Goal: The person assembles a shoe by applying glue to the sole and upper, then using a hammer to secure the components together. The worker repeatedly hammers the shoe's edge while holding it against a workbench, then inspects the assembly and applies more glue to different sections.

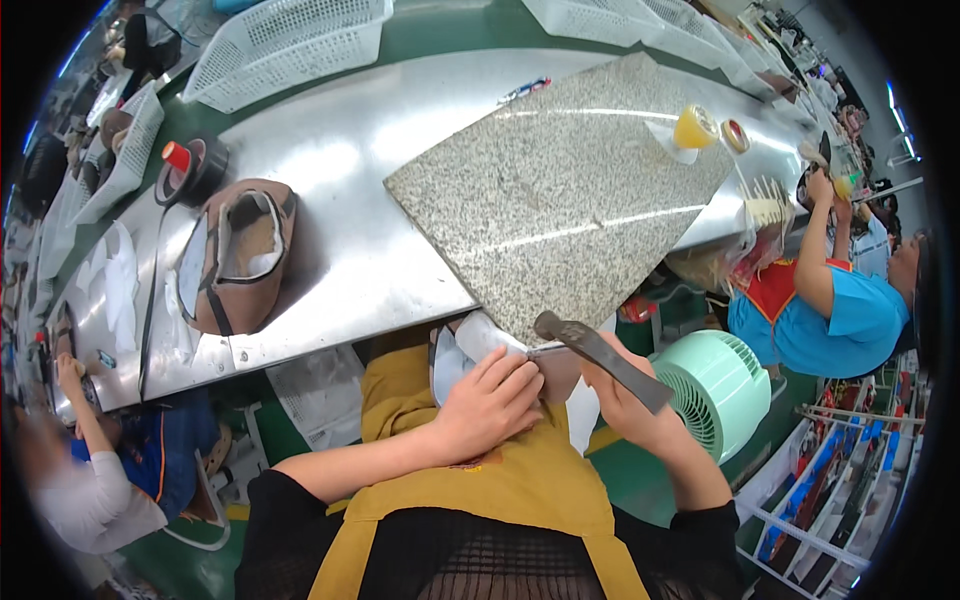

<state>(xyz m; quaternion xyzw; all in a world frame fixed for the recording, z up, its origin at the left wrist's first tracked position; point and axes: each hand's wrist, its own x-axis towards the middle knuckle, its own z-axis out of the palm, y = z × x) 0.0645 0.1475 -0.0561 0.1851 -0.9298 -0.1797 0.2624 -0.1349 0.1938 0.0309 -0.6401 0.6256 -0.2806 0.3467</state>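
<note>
My left hand (492, 398) grips a shoe upper with a white lining (478, 342) in my lap, just below the corner of a speckled granite slab (565, 190). My right hand (625, 400) holds a grey metal hand tool (603, 356), its head touching the shoe piece near my left fingers. I wear a mustard apron (500, 480).
A brown shoe upper (243, 255) lies on the steel workbench (370, 130) beside a black tape roll (195, 170). White mesh baskets (285, 45) stand at the back. A green fan (725, 385) sits at my right. Co-workers sit at right (830, 300) and lower left (110, 470).
</note>
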